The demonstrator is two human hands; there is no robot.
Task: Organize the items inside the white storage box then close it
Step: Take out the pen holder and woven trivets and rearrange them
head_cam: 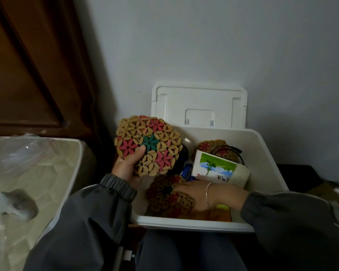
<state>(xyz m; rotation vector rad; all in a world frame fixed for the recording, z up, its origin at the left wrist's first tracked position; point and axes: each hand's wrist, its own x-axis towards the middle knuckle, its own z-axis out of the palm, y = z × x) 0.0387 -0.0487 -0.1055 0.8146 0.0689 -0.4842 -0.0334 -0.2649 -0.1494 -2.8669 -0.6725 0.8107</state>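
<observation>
The left hand (pixel 125 166) grasps a flower mat (pixel 148 145) by its lower edge, above the white box (pixel 186 222). The right hand (pixel 197 193) lies on a second mat (pixel 163 196) inside; whether it grips cannot be told.

**Inspector:** Legible markings, please.

**Recorder:** One item. The white carton (pixel 213 167) with the green plant picture, lying in the white storage box (pixel 266 153), carries dark Chinese characters near its lower edge, turned sideways to the camera. The character "水" reads clearly. The one beside it looks like "气", not certain.

**Inspector:** Further print?

**Recorder:** A small red mark at the carton's near corner, too small to read.
</observation>
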